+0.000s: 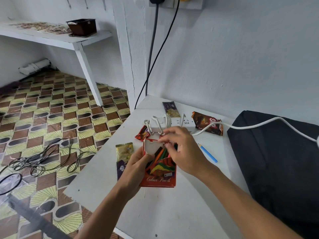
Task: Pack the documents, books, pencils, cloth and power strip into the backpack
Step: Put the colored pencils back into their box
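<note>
A red colour pencil box [158,176] lies on the white table [155,213] with its top flap open and several pencils showing inside. My left hand [136,168] grips the box by its left side. My right hand [181,149] pinches at the pencils near the box mouth. A loose blue pencil [208,153] lies to the right. A white power strip [172,124] with its cord wound round it sits behind the box. The black backpack [279,169] lies at the table's right, with the white cord [255,125] crossing over it.
Several snack packets lie around: a purple one [170,109], a brown one [208,123], a red one [143,133] and a gold-purple one [123,157]. Two cables [155,49] hang from wall sockets. Tangled wires [43,157] lie on the patterned floor at left.
</note>
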`<state>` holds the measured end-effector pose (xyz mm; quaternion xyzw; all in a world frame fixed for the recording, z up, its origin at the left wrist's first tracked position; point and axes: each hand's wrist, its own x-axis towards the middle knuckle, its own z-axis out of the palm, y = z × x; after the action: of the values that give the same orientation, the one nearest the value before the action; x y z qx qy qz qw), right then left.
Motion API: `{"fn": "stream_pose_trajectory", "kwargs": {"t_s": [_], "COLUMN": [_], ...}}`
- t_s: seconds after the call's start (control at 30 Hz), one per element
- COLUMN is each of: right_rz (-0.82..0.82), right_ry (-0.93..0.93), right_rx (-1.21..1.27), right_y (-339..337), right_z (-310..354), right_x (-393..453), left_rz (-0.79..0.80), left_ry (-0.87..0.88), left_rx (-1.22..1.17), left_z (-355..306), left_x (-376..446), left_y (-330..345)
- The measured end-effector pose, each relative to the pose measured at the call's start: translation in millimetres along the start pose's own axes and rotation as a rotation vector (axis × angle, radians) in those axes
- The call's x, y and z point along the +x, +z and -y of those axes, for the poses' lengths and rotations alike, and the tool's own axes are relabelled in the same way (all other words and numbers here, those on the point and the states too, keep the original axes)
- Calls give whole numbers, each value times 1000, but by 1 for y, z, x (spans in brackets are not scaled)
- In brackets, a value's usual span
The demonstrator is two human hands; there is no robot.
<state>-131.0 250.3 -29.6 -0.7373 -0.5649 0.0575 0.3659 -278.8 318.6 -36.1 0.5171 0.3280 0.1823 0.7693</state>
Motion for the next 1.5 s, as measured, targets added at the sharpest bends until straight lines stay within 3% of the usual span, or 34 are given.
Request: {"fn": "stream_pose_trajectory", "kwargs": {"t_s": [0.07,0.13,0.33,0.4,0.73,0.8,0.97,1.03,1.13,1.3,1.5], "right_rz": [-116,-121,444,547,591,521,-161,-273,-235,-168,-98], "right_ry": [86,186,413,449,491,470,343,327,326,316,169], "right_rx": [41,5,-439,-510,-411,-216,380,620,735,639,162], "right_y": [-8,-21,-36,-36,-31,-30,-26,-23,-13,2,19], "right_z": [-3,-11,-34,-37,-52,-48,-18,-7,3,4,2], "right_x": [2,4,0,-3,-5,-3,6,7,7,6,2], "left_rz": [-4,-18,-69,-75,-106,-116,-160,-166,-154,-91,-84], "left_ry": [-22,-37,-65,-78,-125,-131,-143,-143,-133,-102,-54], "left_rx": [4,3,-29,-40,-36,-37,-70,-91,-132,-112,-101], "left_z": [1,2,4,4,7,8,10,11,11,10,9], "left_x": [1,2,4,4,7,7,8,8,6,1,-3], "left_y": [-1,-2,-3,-2,-3,-4,-4,-3,-3,-3,-6]}}
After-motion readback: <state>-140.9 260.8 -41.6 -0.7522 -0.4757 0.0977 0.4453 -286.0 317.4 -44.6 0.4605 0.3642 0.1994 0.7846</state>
